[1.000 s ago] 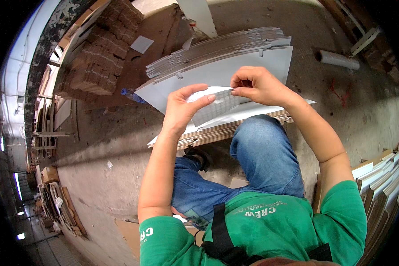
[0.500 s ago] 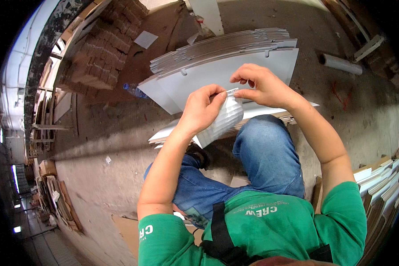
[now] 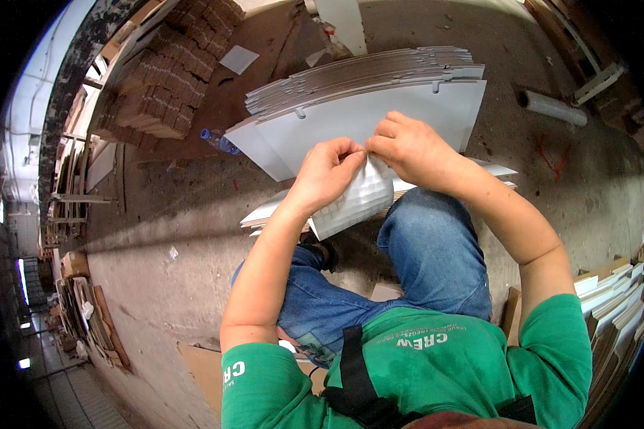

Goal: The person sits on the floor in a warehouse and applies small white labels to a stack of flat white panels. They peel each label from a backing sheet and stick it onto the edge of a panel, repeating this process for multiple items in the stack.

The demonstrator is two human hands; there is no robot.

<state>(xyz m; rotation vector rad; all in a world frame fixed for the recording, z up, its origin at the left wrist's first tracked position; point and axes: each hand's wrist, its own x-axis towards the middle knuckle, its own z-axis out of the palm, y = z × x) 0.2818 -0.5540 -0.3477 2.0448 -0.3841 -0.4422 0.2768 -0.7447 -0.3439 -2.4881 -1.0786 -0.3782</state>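
Observation:
A pale, curved sheet marked off in rows of small rectangles, like a sheet of labels (image 3: 356,202), hangs in front of my knees. My left hand (image 3: 323,174) is closed on its upper edge, thumb against fingers. Right beside it, my right hand (image 3: 410,149) pinches the same edge, its fingertips almost touching the left ones. What lies between the right fingertips is mostly hidden. Just beyond my hands leans a row of flat white cardboard pieces (image 3: 379,116) with notched edges. More white boards (image 3: 268,209) lie low under the sheet.
Brown cardboard stacks (image 3: 157,107) stand at the far left, with a blue-tinted plastic bottle (image 3: 218,141) near them. A roll of clear film (image 3: 552,107) lies at the far right. White-edged boards (image 3: 615,304) stand close on my right. Scraps dot the concrete floor (image 3: 164,286).
My right hand has closed its raised fingers and come down and left onto the sheet's upper edge. The left hand keeps its hold in nearly the same place.

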